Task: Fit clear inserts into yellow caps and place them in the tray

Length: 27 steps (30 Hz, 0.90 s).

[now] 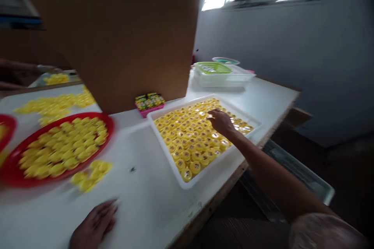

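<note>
Currently, R hand (221, 121), fingertips slightly apart, is over far part of yellow discs (189, 138) in white tray (170, 159); L hand (95, 223), fingers curled, near left, nearest loose yellow pcs (91, 176).

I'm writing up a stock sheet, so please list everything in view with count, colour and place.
Table: one, white, centre
Tray: one, white, centre
Discs: many, yellow, in tray
Plates: two, red, left
Caps: many, yellow, on plates and table
Basket: one, pink, behind tray
Packs: several, green-yellow, in basket
Board: one, brown, behind basket
Tubs: count unclear, clear and green, beyond tray
Dish: one, teal-white, behind tubs
Crate: count unclear, clear, below table
Carton: one, brown, beyond table
Wall: blue-grey, windowed, back
Co-worker's arms: two, far left
Left hand: one, brown, front left
Right hand: one, brown, over tray
</note>
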### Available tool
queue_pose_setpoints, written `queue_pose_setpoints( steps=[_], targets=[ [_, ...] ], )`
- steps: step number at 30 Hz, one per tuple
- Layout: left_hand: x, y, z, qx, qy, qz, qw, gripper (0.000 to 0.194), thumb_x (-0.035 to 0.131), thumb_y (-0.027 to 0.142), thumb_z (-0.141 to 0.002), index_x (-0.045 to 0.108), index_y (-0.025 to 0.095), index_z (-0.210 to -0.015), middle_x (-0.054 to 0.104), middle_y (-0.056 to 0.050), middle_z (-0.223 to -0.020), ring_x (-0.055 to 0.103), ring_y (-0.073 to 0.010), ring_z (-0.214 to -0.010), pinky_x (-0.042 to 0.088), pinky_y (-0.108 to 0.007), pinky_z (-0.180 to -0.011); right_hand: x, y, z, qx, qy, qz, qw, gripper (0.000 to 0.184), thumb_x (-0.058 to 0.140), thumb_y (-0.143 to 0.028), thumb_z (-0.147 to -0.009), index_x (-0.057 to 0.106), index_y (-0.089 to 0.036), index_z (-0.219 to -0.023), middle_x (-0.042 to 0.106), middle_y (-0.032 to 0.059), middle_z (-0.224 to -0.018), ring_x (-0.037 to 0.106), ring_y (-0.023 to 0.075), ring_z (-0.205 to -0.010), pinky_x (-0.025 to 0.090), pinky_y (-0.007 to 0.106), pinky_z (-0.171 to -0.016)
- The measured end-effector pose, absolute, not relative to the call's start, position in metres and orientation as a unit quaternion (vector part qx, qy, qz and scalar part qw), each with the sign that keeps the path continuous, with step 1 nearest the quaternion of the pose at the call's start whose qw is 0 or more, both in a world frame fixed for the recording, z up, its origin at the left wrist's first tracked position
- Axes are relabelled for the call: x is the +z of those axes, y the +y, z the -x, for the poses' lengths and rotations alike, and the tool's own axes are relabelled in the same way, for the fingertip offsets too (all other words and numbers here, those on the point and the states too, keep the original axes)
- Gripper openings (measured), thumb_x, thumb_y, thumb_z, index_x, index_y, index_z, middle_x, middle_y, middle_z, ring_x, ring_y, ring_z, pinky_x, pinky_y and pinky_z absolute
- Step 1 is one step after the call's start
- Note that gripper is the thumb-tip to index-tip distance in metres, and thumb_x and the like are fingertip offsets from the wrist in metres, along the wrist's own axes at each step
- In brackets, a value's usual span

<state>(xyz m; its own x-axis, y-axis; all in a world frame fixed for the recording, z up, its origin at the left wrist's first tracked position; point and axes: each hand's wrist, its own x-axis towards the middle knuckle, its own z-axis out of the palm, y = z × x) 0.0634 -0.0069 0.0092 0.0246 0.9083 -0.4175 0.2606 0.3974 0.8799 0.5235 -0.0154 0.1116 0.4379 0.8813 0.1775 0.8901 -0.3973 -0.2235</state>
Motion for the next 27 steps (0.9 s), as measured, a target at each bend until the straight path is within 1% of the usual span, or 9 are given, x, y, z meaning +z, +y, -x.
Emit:
queue_pose_setpoints(
  steps=[2, 4, 8, 12, 15, 19, 21, 24, 27],
  targets=[
    [0.005, -0.005, -0.060, 0.308, 0.621, -0.458, 0.556, 0.059, 0.077, 0.054, -0.049, 0.062, 0.018, -0.093, 0.066, -0.004, -0.084, 0.061, -0.0184, -0.066, 0.053, -0.028, -0.061, 0.115, -0.017, -0.470, -0.035, -0.595, 0.773, 0.219, 0.030, 0.043, -0.022, -0.090, 0.057, -0.016, -0.114, 0.058, 0.0119, -0.117, 0.056, 0.0218, -0.101, 0.041, 0.033, -0.087],
    [0.004, -0.004, -0.059, 0.317, 0.607, -0.470, 0.556, 0.055, 0.075, 0.053, -0.055, 0.062, 0.016, -0.094, 0.065, -0.004, -0.083, 0.058, -0.0151, -0.062, 0.051, -0.026, -0.059, 0.110, -0.019, -0.409, 0.011, -0.675, 0.684, 0.277, 0.025, 0.042, -0.022, -0.090, 0.062, -0.019, -0.105, 0.062, 0.0088, -0.105, 0.059, 0.0193, -0.093, 0.044, 0.030, -0.080],
    [0.005, -0.006, -0.059, 0.323, 0.575, -0.485, 0.574, 0.045, 0.070, 0.047, -0.065, 0.060, 0.015, -0.095, 0.063, -0.004, -0.080, 0.056, -0.0141, -0.061, 0.048, -0.026, -0.058, 0.078, -0.011, -0.295, 0.106, -0.761, 0.598, 0.229, 0.023, 0.041, -0.013, -0.088, 0.062, -0.019, -0.095, 0.063, 0.0074, -0.093, 0.059, 0.0164, -0.086, 0.043, 0.024, -0.074],
    [0.006, -0.006, -0.048, 0.311, 0.571, -0.505, 0.567, 0.037, 0.063, 0.044, -0.072, 0.059, 0.014, -0.092, 0.062, -0.005, -0.078, 0.056, -0.0152, -0.059, 0.046, -0.027, -0.055, 0.038, 0.014, -0.240, 0.080, -0.793, 0.583, 0.158, 0.018, 0.042, -0.007, -0.086, 0.057, -0.016, -0.092, 0.061, 0.0088, -0.092, 0.056, 0.0178, -0.087, 0.041, 0.027, -0.077],
    [0.010, 0.005, -0.032, 0.311, 0.628, -0.569, 0.430, 0.027, 0.056, 0.039, -0.078, 0.059, 0.017, -0.094, 0.062, -0.004, -0.080, 0.056, -0.0158, -0.059, 0.046, -0.029, -0.057, 0.018, 0.021, -0.229, 0.044, -0.825, 0.553, 0.106, 0.019, 0.045, -0.001, -0.080, 0.056, -0.015, -0.085, 0.059, 0.0095, -0.092, 0.053, 0.0197, -0.088, 0.041, 0.028, -0.077],
    [0.019, 0.038, -0.018, 0.304, 0.645, -0.681, 0.166, 0.024, 0.053, 0.028, -0.081, 0.058, 0.019, -0.104, 0.059, -0.006, -0.102, 0.058, -0.0166, -0.066, 0.046, -0.032, -0.070, 0.010, 0.015, -0.226, 0.005, -0.839, 0.538, 0.079, 0.021, 0.044, 0.000, -0.078, 0.056, -0.016, -0.085, 0.058, 0.0082, -0.089, 0.050, 0.0207, -0.082, 0.042, 0.030, -0.073],
    [0.022, 0.057, -0.017, 0.277, 0.622, -0.722, 0.121, 0.030, 0.054, 0.024, -0.081, 0.055, 0.018, -0.110, 0.055, -0.008, -0.110, 0.059, -0.0198, -0.078, 0.046, -0.032, -0.074, 0.010, 0.012, -0.224, -0.010, -0.836, 0.543, 0.083, 0.023, 0.043, -0.001, -0.079, 0.055, -0.017, -0.089, 0.058, 0.0082, -0.090, 0.049, 0.0211, -0.082, 0.042, 0.031, -0.075],
    [0.023, 0.076, -0.020, 0.222, 0.608, -0.754, 0.110, 0.026, 0.055, 0.019, -0.080, 0.057, 0.017, -0.106, 0.054, -0.009, -0.109, 0.056, -0.0239, -0.095, 0.045, -0.031, -0.080, 0.013, 0.010, -0.222, -0.028, -0.831, 0.550, 0.081, 0.028, 0.040, 0.000, -0.079, 0.056, -0.017, -0.094, 0.058, 0.0088, -0.092, 0.049, 0.0217, -0.082, 0.043, 0.032, -0.075],
    [0.022, 0.076, -0.021, 0.198, 0.613, -0.757, 0.112, 0.018, 0.054, 0.016, -0.080, 0.059, 0.017, -0.098, 0.055, -0.008, -0.105, 0.057, -0.0228, -0.093, 0.044, -0.031, -0.080, 0.013, 0.006, -0.226, -0.024, -0.836, 0.544, 0.077, 0.032, 0.039, 0.001, -0.078, 0.057, -0.016, -0.099, 0.060, 0.0093, -0.093, 0.051, 0.0220, -0.083, 0.043, 0.032, -0.075]
  ],
)
